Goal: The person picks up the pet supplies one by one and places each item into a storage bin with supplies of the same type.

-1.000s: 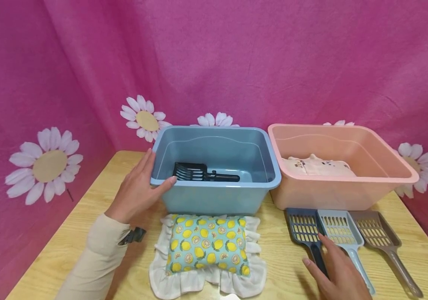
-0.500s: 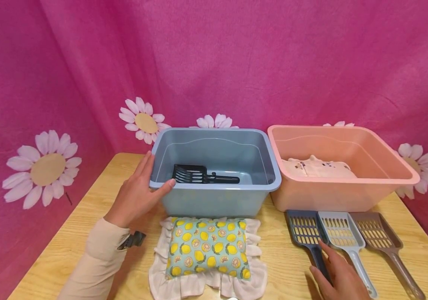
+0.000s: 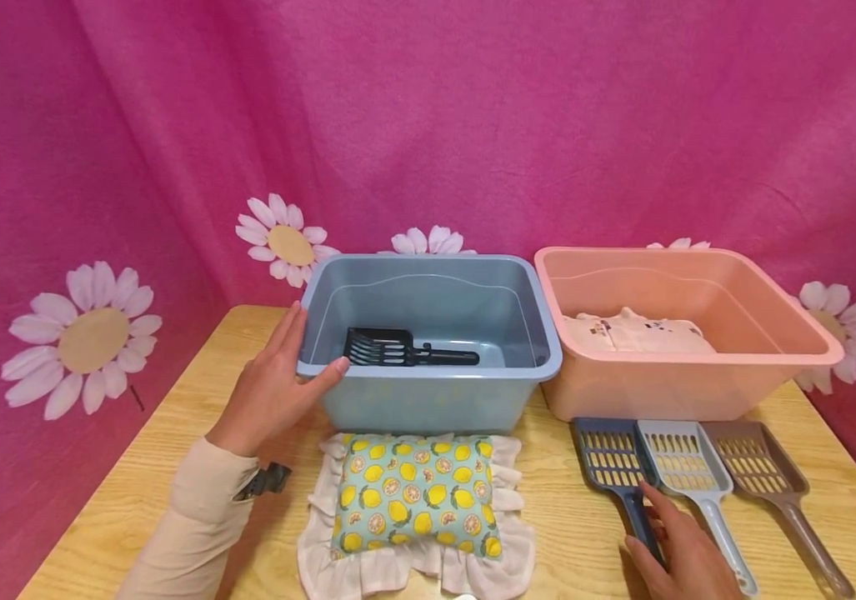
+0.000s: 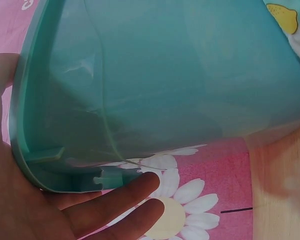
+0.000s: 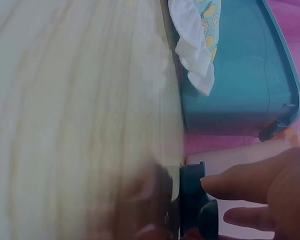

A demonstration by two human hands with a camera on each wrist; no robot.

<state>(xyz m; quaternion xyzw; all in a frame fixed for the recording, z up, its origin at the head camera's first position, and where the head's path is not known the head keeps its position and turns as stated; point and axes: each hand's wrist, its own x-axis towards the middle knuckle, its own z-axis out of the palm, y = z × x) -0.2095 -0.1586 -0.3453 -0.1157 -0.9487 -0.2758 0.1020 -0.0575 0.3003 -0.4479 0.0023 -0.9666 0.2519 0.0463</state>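
In the head view my left hand rests on the front left corner of the blue bin. Its thumb lies over the front rim, and the fingers extend along the outer left side. A black slotted scoop lies inside that bin. My right hand hovers at the handle of the navy litter scoop, index fingertip at its neck and thumb on its left. In the right wrist view a small gap shows between a finger and the handle.
A lemon-print pillow with white ruffles lies before the blue bin. To the right stands a pink bin with pale printed fabric inside. A light blue scoop and a brown scoop lie beside the navy one.
My right hand has moved slightly right, its thumb coming closer to the navy scoop's handle. The left hand stays on the blue bin's corner.
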